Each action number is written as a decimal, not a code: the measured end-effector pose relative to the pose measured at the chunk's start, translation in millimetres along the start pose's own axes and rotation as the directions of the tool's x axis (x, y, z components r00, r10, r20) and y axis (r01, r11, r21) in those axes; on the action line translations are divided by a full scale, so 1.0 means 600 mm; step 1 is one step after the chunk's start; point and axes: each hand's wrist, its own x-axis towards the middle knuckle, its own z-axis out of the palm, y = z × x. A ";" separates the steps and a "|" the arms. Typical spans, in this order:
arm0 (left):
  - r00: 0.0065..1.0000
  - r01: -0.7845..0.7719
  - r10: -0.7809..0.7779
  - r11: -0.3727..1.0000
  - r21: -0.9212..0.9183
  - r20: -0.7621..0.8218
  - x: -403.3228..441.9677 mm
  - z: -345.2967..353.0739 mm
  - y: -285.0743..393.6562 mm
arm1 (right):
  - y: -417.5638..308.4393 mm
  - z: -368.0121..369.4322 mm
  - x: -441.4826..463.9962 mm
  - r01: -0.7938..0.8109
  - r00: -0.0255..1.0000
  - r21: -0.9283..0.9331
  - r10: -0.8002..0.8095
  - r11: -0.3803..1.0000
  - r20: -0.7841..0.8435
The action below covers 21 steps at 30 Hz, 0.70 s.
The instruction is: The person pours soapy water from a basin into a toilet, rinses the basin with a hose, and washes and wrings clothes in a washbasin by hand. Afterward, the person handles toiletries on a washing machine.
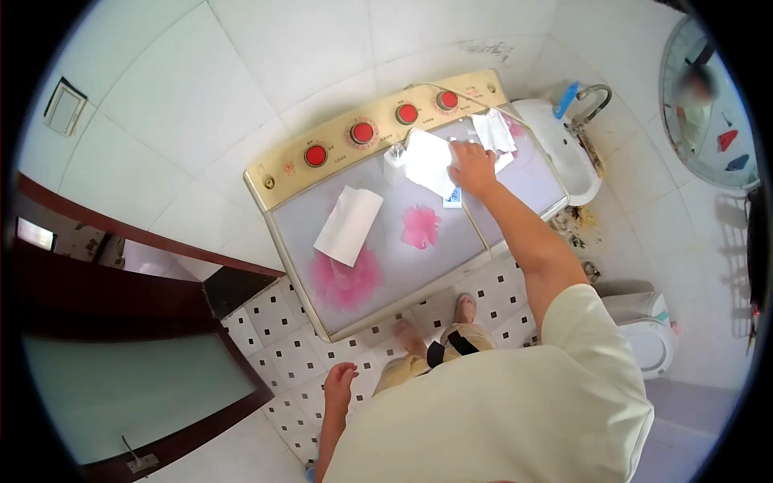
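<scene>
My right hand (473, 167) is on the right part of the washing machine lid (386, 278), its fingers at the edge of a white sheet (429, 161). Whether the fingers grip the sheet is too small to tell. Beside them lies a crumpled white tissue (493, 131), and just below is a small blue and white packet (453, 198). A clear-topped white bottle (394, 164) stands left of the sheet. Another folded white cloth or paper (349, 225) lies farther left on the lid. My left hand (341, 377) hangs over the tiled floor, fingers curled, with nothing visible in it.
The machine's gold panel (382, 129) has several red knobs. At the right are a sink (564, 153) with a blue tube (566, 100), a faucet (597, 97), a round mirror (708, 105) and a toilet (646, 346). A dark-framed door (137, 386) stands at the left.
</scene>
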 end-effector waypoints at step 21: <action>1.000 0.012 -0.015 0.944 0.329 0.006 0.037 0.200 0.026 | -0.029 -0.007 0.009 0.111 0.982 0.411 -0.037 0.905 -0.184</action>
